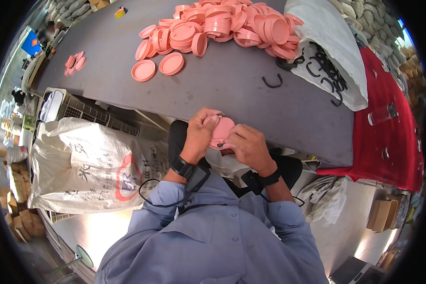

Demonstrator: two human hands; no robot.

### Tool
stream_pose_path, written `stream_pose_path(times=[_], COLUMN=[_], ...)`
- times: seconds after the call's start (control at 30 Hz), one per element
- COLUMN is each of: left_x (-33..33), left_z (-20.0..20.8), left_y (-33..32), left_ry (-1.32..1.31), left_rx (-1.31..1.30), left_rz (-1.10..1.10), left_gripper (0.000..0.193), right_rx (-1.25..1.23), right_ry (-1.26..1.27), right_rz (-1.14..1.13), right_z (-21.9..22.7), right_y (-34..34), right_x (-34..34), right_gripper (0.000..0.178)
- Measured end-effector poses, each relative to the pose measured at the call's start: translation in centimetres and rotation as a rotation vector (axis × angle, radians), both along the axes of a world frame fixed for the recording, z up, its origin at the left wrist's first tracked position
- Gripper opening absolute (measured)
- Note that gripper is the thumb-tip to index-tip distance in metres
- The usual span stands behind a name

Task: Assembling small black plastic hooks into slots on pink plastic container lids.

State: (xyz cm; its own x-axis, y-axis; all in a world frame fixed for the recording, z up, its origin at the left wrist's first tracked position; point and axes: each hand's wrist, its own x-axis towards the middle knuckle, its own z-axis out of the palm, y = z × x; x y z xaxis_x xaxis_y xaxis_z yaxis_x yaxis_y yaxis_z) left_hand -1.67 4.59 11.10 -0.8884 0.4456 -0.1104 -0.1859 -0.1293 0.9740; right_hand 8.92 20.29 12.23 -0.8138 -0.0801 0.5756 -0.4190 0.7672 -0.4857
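My left hand (200,135) grips the left edge of a round pink plastic lid (221,128), its thumb lying along the top near the far rim. From the other side my right hand (246,146) pinches the lid's near right rim. A small dark piece (220,145) shows at the near rim by my right fingertips; most of it is hidden, and another dark bit shows at the far rim. I hold the lid over my lap, just in front of the grey table's (213,90) near edge.
Many pink lids (217,23) are heaped on the table's far side, with a smaller group (75,63) at the left. A white sack (326,47) spills black curved strips (324,71); one strip (272,83) lies apart. Left of me stands a printed woven sack (90,165). Red cloth (388,137) covers the right side.
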Motion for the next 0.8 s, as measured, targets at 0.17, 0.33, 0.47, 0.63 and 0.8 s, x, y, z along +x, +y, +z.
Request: stream_pose_path(times=[0.17,0.33,0.47,0.63,0.8], left_x=[0.2,1.4,2.7,4.1,4.7], left_z=[0.9,-1.3,-1.3,1.2,-3.0], left_y=[-0.6,-0.2,-0.5,-0.6,-2.6], left_ry=[-0.019,0.203,0.225,0.176,0.233], left_rx=[0.054,-0.147,-0.148,0.066,-0.098], left_rz=[-0.049,0.094,0.088,0.071,-0.013], left_gripper=[0.015,0.017,0.017,0.022,0.033], right_rx=[-0.034,0.083,0.122,-0.971,-0.673], right_ry=[0.047,0.02,-0.055,-0.325,-0.388], right_rz=[0.025,0.006,0.036,-0.122,-0.043], right_z=[0.7,-0.2,0.3,-0.8,-4.0], right_y=[-0.1,-0.1,0.3,-1.1,-2.9], right_x=[0.0,0.1,0.9,1.8,2.9], right_gripper=[0.014,0.012,0.016,0.045,0.043])
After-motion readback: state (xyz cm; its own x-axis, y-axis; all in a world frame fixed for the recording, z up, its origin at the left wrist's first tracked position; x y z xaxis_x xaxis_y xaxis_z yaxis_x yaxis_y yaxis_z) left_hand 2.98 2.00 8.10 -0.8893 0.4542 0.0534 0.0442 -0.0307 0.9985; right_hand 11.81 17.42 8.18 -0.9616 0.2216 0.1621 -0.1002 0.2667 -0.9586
